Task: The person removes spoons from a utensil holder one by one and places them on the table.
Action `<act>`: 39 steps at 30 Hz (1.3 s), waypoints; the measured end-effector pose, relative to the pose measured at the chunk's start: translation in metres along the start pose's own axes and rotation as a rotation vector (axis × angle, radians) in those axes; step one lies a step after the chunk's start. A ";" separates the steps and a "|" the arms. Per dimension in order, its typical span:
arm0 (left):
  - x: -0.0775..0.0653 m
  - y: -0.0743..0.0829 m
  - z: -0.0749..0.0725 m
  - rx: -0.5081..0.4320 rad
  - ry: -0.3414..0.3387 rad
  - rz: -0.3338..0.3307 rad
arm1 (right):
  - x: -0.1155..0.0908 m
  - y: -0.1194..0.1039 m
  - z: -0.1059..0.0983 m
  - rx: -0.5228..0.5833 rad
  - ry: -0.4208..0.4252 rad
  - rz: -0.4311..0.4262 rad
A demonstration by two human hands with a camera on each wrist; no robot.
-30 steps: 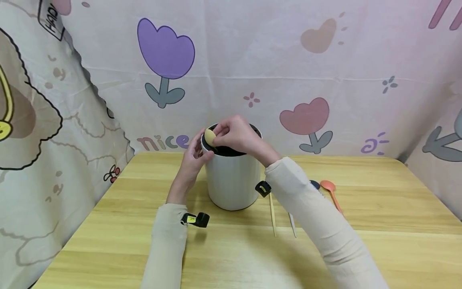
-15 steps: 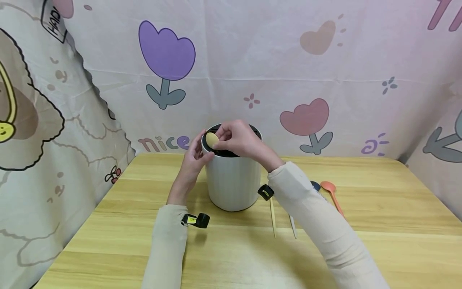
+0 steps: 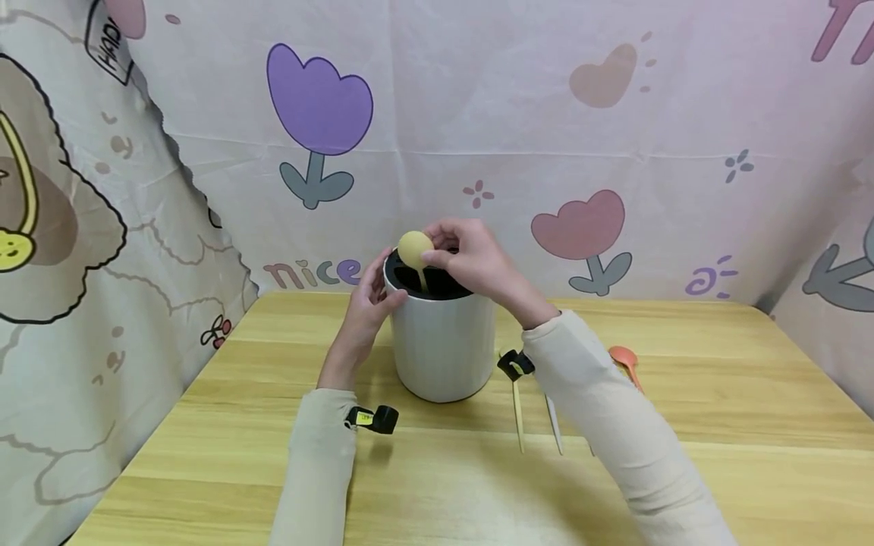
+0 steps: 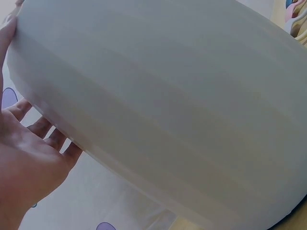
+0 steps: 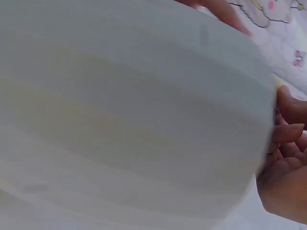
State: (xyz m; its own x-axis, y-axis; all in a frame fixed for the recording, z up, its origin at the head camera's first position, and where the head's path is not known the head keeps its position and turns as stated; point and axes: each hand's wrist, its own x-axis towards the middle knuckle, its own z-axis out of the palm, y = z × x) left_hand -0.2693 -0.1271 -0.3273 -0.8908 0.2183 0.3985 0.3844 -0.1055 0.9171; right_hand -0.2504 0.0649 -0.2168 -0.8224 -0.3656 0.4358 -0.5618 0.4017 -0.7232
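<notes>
A white cylindrical utensil holder (image 3: 442, 349) with a black divided insert stands upright on the wooden table. My left hand (image 3: 363, 307) holds its left side near the top, thumb at the front rim and the other fingers around the side; the left wrist view shows these fingers (image 4: 57, 136) along the white wall. Over the opening, my right hand (image 3: 478, 262) pinches a pale yellow spoon (image 3: 414, 249) beside its round bowl. The spoon is bowl up, its handle running down into the insert, where the lower end is hidden. The holder's wall fills most of both wrist views.
Right of the holder lie a yellow handle (image 3: 518, 417), a light grey handle (image 3: 554, 426) and an orange spoon (image 3: 624, 356), partly covered by the right sleeve (image 3: 614, 425). A printed cloth (image 3: 437, 114) hangs behind the table.
My right hand has shifted right and slightly up with the yellow spoon, whose bowl now stands higher and shows its handle below. The left hand keeps its hold on the utensil holder.
</notes>
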 end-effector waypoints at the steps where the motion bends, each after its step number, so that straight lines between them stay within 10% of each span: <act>1: 0.000 0.000 0.000 0.003 0.003 0.002 | -0.001 -0.003 -0.003 0.013 0.014 -0.010; 32: 0.001 -0.003 0.000 0.003 0.006 0.001 | -0.052 -0.067 -0.056 0.377 0.257 -0.440; 39: 0.001 -0.003 0.000 -0.003 0.010 0.007 | -0.065 -0.061 -0.062 0.382 0.196 -0.371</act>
State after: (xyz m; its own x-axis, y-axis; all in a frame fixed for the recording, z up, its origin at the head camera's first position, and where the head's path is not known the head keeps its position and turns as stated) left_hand -0.2709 -0.1265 -0.3297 -0.8904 0.2077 0.4051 0.3903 -0.1095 0.9141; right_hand -0.1683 0.1158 -0.1674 -0.5980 -0.2469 0.7625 -0.7740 -0.0692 -0.6294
